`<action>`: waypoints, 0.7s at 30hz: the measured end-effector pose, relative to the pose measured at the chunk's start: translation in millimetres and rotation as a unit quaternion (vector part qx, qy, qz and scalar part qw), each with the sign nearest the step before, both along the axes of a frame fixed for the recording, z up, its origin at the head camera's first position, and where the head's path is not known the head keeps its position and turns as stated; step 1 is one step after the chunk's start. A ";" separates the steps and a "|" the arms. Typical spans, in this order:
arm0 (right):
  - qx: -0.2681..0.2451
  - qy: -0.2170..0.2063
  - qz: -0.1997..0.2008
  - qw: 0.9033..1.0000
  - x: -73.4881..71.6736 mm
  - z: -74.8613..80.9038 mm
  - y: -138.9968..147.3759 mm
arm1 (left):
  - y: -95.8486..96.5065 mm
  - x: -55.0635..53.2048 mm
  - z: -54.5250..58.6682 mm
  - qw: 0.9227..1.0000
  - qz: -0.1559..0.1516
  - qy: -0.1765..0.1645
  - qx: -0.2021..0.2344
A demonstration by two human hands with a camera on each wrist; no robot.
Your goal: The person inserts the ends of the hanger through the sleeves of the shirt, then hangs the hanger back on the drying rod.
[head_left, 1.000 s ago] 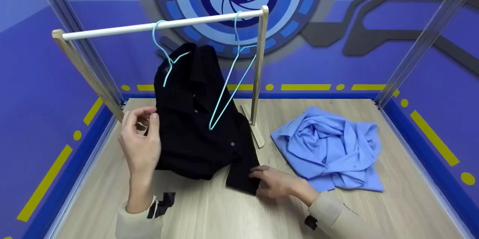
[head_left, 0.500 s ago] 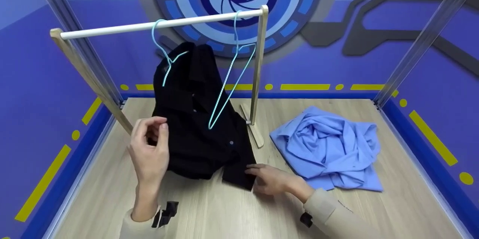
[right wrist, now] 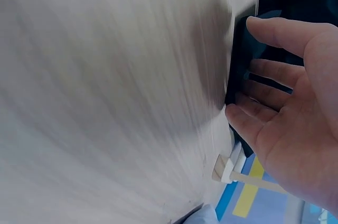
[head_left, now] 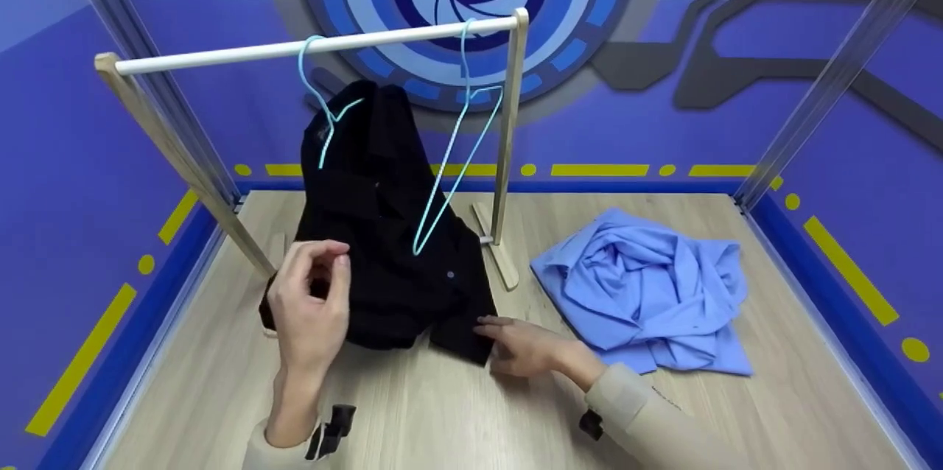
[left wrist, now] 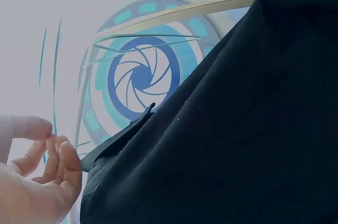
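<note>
A black shirt [head_left: 398,278] hangs on a light blue hanger [head_left: 303,76], its lower part reaching the wooden tabletop. In front of the shirt's left side is my left hand [head_left: 308,308], fingers loosely bent and thumb near the fingertips; I see nothing between them. The left wrist view shows the hand [left wrist: 45,174] beside the dark cloth [left wrist: 227,113]. My right hand [head_left: 527,346] touches the end of the shirt's sleeve [head_left: 464,334] near the table. In the right wrist view, its relaxed fingers [right wrist: 274,68] lie against the sleeve, nothing visibly pinched.
A second light blue hanger [head_left: 442,186] hangs bare at the right end of the white rail [head_left: 383,40], partly in front of the shirt. The rack's right wooden post [head_left: 508,138] stands behind. A crumpled blue shirt [head_left: 648,293] lies at right on the tabletop [head_left: 442,426].
My left hand has moved right and down across the front of the black shirt. The right hand has shifted slightly left and up, and the sleeve end has moved with it.
</note>
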State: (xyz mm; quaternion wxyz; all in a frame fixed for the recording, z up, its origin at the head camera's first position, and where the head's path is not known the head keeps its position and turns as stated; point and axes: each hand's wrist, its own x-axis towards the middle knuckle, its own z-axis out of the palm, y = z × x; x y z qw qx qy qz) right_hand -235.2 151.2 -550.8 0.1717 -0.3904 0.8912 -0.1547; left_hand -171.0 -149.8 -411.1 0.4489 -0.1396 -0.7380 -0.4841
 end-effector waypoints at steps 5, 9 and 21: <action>-0.008 -0.005 0.003 1.000 -1.2 -2.5 1.7 | 3.4 0.5 -5.6 0.997 -0.040 -0.047 -0.039; -0.023 -0.019 0.006 1.000 -0.9 -6.5 6.2 | 6.4 1.0 -7.7 0.991 -0.083 -0.081 -0.066; -0.087 -0.004 0.001 0.996 -2.8 -1.5 18.9 | 14.8 -2.2 -19.8 0.976 -0.110 -0.143 -0.118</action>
